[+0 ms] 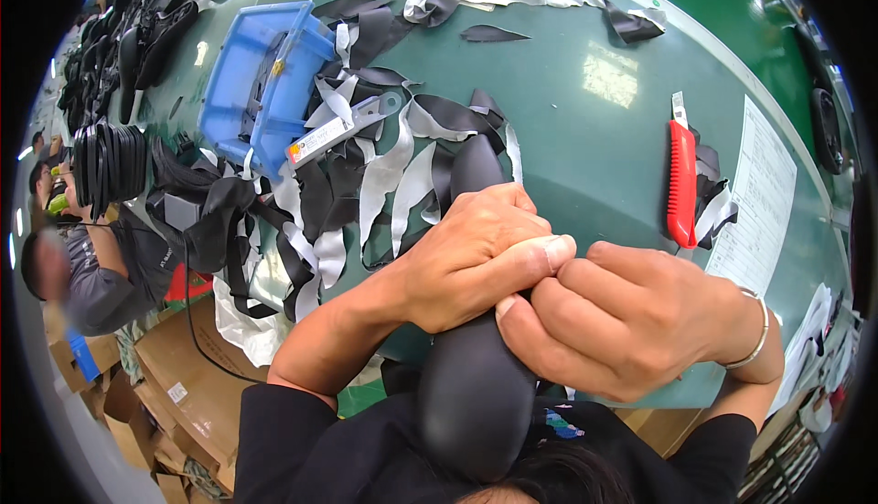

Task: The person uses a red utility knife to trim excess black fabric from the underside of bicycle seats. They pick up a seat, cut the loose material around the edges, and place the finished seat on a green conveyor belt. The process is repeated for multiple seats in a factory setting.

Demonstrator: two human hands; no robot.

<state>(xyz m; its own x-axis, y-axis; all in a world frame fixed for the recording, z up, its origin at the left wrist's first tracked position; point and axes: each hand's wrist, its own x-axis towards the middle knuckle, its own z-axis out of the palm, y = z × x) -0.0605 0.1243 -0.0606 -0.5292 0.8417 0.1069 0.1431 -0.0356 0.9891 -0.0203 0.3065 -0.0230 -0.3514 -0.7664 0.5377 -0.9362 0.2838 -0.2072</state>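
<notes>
In the head view, I see the black piece (477, 394) running lengthwise beneath the hands, its rounded end in front of the shirt (357, 454). The left hand (485, 262) is curled closed over its middle; the right hand (622, 321) is bunched, thumb at its edge. I judge a slipping thumb could swivel it, or hard nails mark it. Its middle is hidden; I can't tell what the right fingers pinch.
</notes>
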